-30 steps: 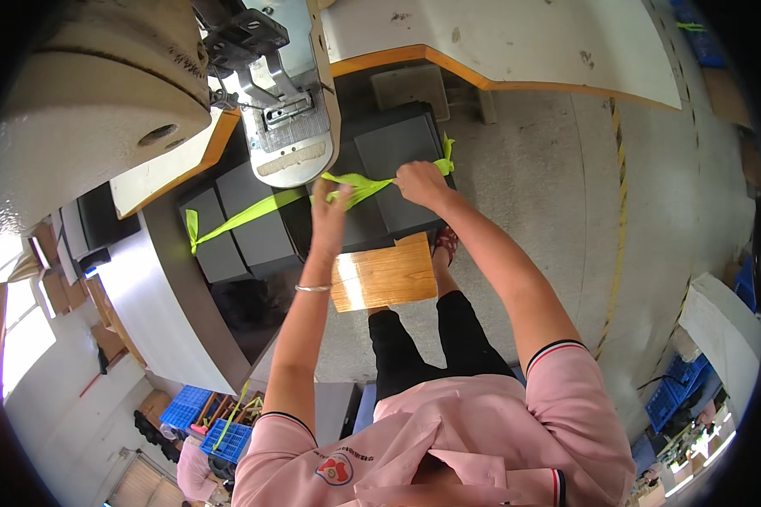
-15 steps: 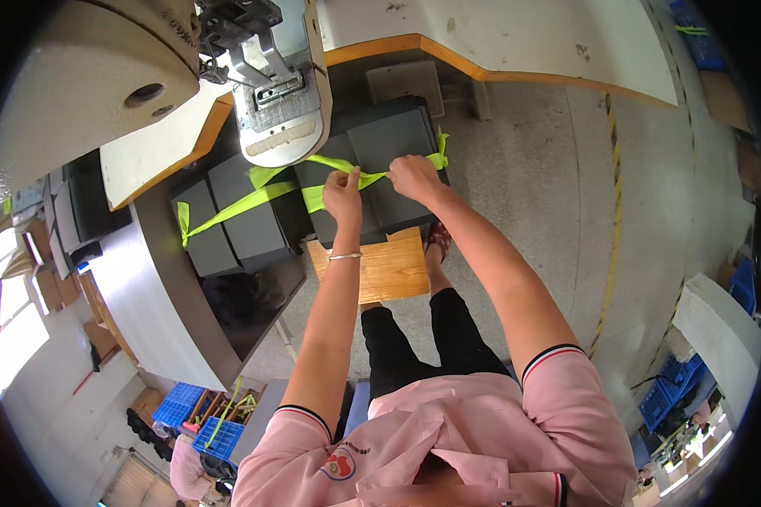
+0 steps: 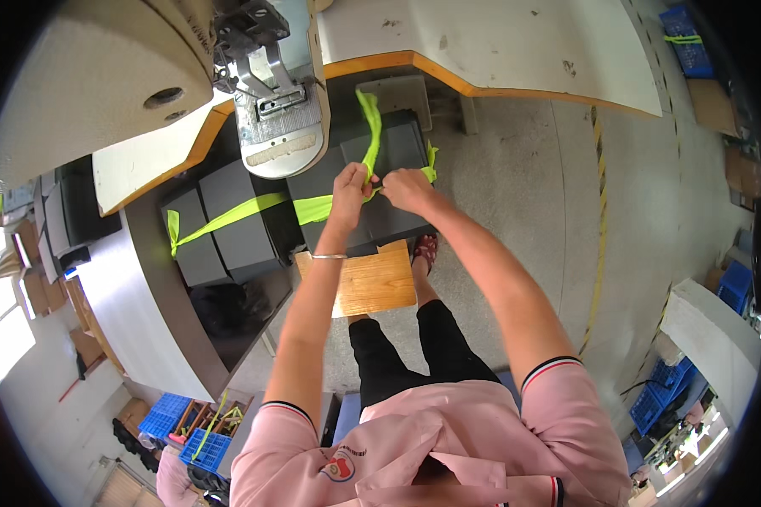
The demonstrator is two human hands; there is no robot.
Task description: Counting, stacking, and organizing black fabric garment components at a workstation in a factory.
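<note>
Hands meet over the dark grey boxes (image 3: 380, 182): left hand (image 3: 351, 182) and right hand (image 3: 406, 188) both pinch the bright green strap (image 3: 313, 207), fingers closed on it, knuckles nearly touching. One strap end rises from the pinch toward the surface edge; the other runs left across the boxes and hangs off the far one. Boxes sit below the surface (image 3: 499, 42), which is pale, scuffed, with an orange edge band. Sewing machine (image 3: 84, 93), cream body, overhangs top left; its metal plate (image 3: 279, 127) lies just beside the strap. Wooden footrest (image 3: 368, 283) sits under the forearms, a foot in a patterned shoe (image 3: 425, 251) at its right. Floor is bare concrete (image 3: 516, 194) with a yellow line. Blue crates (image 3: 664, 393) at right and lower left, window light at far left.
</note>
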